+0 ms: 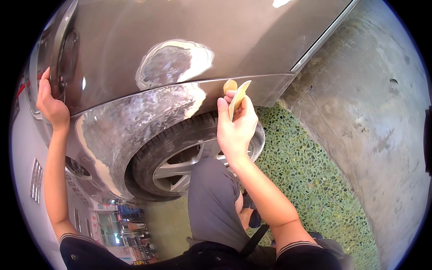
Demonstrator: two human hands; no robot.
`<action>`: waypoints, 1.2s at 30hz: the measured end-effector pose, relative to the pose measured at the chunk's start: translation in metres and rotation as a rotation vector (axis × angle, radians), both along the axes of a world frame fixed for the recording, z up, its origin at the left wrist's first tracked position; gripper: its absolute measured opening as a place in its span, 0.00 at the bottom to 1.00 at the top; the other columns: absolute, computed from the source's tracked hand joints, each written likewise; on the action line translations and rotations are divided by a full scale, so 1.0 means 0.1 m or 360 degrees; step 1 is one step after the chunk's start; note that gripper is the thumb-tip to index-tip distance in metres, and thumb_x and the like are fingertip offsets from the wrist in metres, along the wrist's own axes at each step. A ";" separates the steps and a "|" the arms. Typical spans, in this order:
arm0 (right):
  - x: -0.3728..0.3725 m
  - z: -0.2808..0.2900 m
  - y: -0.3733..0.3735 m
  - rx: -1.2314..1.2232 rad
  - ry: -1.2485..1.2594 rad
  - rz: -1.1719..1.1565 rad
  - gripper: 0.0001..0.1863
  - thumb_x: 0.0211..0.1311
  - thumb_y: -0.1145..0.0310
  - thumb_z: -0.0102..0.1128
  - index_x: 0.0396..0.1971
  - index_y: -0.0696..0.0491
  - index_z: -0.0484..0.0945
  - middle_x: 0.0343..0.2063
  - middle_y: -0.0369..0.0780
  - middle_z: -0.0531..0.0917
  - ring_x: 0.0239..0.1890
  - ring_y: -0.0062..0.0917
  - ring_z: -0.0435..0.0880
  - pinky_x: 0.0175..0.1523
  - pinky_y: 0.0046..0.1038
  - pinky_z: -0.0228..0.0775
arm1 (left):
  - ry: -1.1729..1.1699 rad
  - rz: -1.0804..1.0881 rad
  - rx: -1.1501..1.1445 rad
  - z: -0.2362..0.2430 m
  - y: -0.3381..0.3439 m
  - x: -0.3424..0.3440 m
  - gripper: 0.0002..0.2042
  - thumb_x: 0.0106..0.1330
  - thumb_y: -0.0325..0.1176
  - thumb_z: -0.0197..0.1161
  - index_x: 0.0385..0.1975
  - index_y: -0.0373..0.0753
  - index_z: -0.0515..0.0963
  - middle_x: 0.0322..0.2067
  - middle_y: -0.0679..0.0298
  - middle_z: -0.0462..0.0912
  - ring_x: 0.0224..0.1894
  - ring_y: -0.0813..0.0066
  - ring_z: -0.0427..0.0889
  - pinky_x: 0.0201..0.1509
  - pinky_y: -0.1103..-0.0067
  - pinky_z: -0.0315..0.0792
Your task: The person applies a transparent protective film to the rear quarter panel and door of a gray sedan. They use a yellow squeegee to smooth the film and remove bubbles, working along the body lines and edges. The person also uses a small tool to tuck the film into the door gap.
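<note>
Yellow sheet (238,100) curves, pinched, in the raised right hand (238,127). At nine o'clock, the left hand (53,105) extends, fingers unclenched, beside the door handle (57,54).

Landmark: wheel (180,168); right hand (238,128) over its upper right edge, pinching a curved yellow sheet (238,97); left hand (54,108) up-left of it, beside the handle (59,49); mottled grey fender patch (130,112) arching above it; oval door patch (164,64) higher still; knee (213,193) before it; green speckled floor (299,180) to its right.
</note>
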State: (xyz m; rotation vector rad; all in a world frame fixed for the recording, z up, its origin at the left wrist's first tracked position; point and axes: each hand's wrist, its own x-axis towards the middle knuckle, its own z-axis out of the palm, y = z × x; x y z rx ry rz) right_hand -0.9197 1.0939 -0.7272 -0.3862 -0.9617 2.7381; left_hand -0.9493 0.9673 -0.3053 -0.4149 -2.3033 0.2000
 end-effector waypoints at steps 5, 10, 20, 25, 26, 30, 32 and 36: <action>-0.06 -0.02 -0.02 0.0153 -0.0016 -0.0016 0.11 0.67 0.73 0.71 0.43 0.62 0.79 0.34 0.46 0.83 0.33 0.37 0.83 0.44 0.35 0.75 | -0.0022 0.0013 0.0002 0.01 -0.04 0.00 0.24 0.86 0.35 0.36 0.64 0.25 0.77 0.54 0.59 0.84 0.51 0.72 0.83 0.61 0.77 0.75; 0.04 0.01 -0.04 0.0307 0.0016 0.0038 0.13 0.69 0.74 0.70 0.48 0.62 0.79 0.40 0.42 0.82 0.40 0.27 0.83 0.49 0.28 0.76 | 0.0021 0.0042 -0.0161 0.02 -0.05 0.02 0.24 0.85 0.35 0.37 0.62 0.25 0.78 0.52 0.58 0.85 0.50 0.72 0.83 0.59 0.77 0.75; 0.36 0.18 -0.23 0.0532 0.0132 -0.0157 0.33 0.71 0.78 0.62 0.72 0.68 0.63 0.61 0.56 0.66 0.62 0.49 0.70 0.67 0.41 0.66 | 0.0045 0.0006 -0.0201 -0.01 -0.02 0.00 0.23 0.83 0.34 0.39 0.58 0.25 0.80 0.50 0.59 0.87 0.53 0.72 0.82 0.61 0.78 0.72; 0.17 0.08 -0.05 0.0507 0.0030 -0.0174 0.15 0.69 0.75 0.68 0.50 0.65 0.75 0.44 0.53 0.78 0.44 0.50 0.80 0.52 0.42 0.74 | 0.0050 -0.0056 -0.0221 -0.04 0.03 -0.01 0.23 0.83 0.33 0.37 0.60 0.26 0.79 0.51 0.59 0.85 0.50 0.72 0.83 0.59 0.78 0.75; 0.09 0.04 -0.04 0.0569 0.0009 -0.0193 0.13 0.68 0.74 0.70 0.44 0.64 0.76 0.39 0.52 0.79 0.39 0.50 0.81 0.46 0.43 0.74 | 0.0045 -0.0046 -0.0204 -0.05 0.02 -0.01 0.24 0.83 0.33 0.37 0.60 0.26 0.79 0.51 0.59 0.85 0.50 0.72 0.83 0.58 0.78 0.75; -0.02 0.02 0.00 0.0587 0.0112 -0.0212 0.11 0.63 0.82 0.65 0.42 0.64 0.75 0.37 0.53 0.78 0.38 0.52 0.80 0.44 0.45 0.74 | 0.0033 0.0022 -0.0179 -0.03 0.03 0.01 0.24 0.83 0.33 0.36 0.60 0.25 0.79 0.51 0.59 0.85 0.49 0.72 0.83 0.58 0.77 0.76; -0.04 -0.01 -0.01 0.0641 0.0148 -0.0198 0.13 0.60 0.85 0.63 0.43 0.64 0.74 0.38 0.53 0.77 0.39 0.54 0.79 0.45 0.46 0.74 | 0.0042 0.0025 -0.0224 -0.04 0.04 0.00 0.24 0.83 0.33 0.36 0.60 0.25 0.79 0.51 0.59 0.85 0.49 0.72 0.83 0.58 0.78 0.75; -0.07 -0.06 -0.06 0.0777 0.0235 -0.0360 0.09 0.63 0.83 0.62 0.42 0.64 0.74 0.36 0.53 0.79 0.37 0.53 0.80 0.44 0.43 0.73 | 0.0068 0.0019 -0.0270 -0.02 0.02 -0.01 0.23 0.83 0.33 0.38 0.59 0.26 0.79 0.50 0.59 0.86 0.49 0.73 0.83 0.57 0.79 0.74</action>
